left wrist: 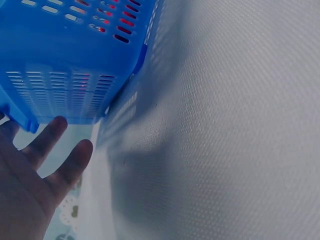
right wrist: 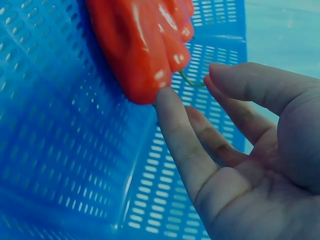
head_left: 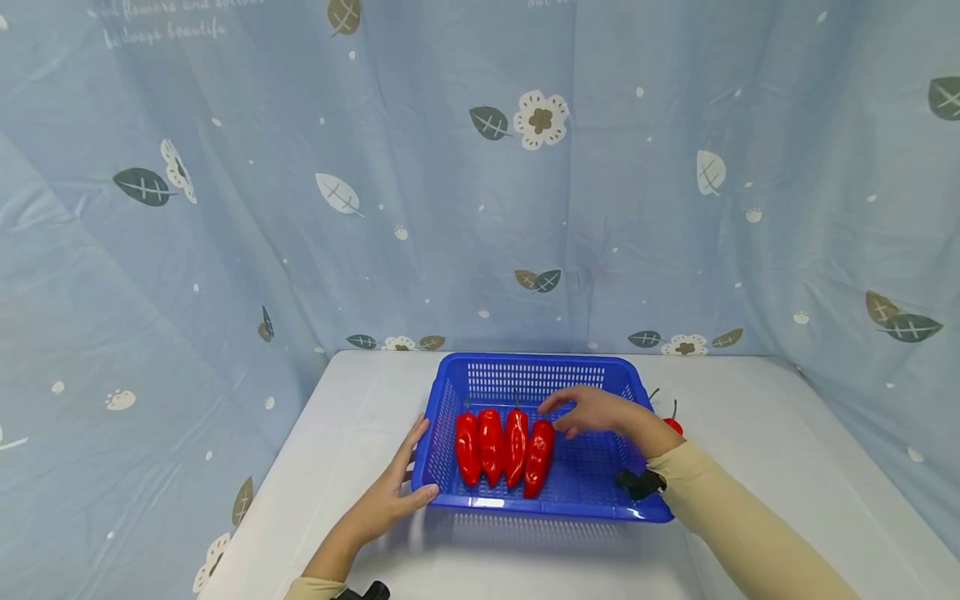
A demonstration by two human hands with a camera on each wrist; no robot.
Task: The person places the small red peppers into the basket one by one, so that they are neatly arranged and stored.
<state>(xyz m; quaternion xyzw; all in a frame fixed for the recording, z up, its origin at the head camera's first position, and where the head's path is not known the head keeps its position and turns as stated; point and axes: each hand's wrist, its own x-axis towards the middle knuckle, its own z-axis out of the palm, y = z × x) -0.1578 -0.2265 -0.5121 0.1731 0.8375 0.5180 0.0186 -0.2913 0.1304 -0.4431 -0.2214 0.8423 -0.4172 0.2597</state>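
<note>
Several red peppers lie side by side in the left half of a blue plastic basket (head_left: pixel 555 505). My right hand (head_left: pixel 592 410) is over the basket beside the upper end of the rightmost pepper (head_left: pixel 538 458). In the right wrist view its fingers are spread and loosely bent; one fingertip meets or nearly meets the pepper's end (right wrist: pixel 137 65), and nothing is held. My left hand (head_left: pixel 386 498) is at the basket's left side, with thumb and fingers apart near the rim. The left wrist view shows these fingers (left wrist: pixel 70 165) extended; whether they touch the rim is hard to tell.
Another red pepper (head_left: pixel 673 426) shows just outside the basket's right side, partly hidden by my right wrist, with a second stem near it. The basket stands on a white table (head_left: pixel 360 400). A blue patterned curtain (head_left: pixel 450 208) hangs behind and at both sides.
</note>
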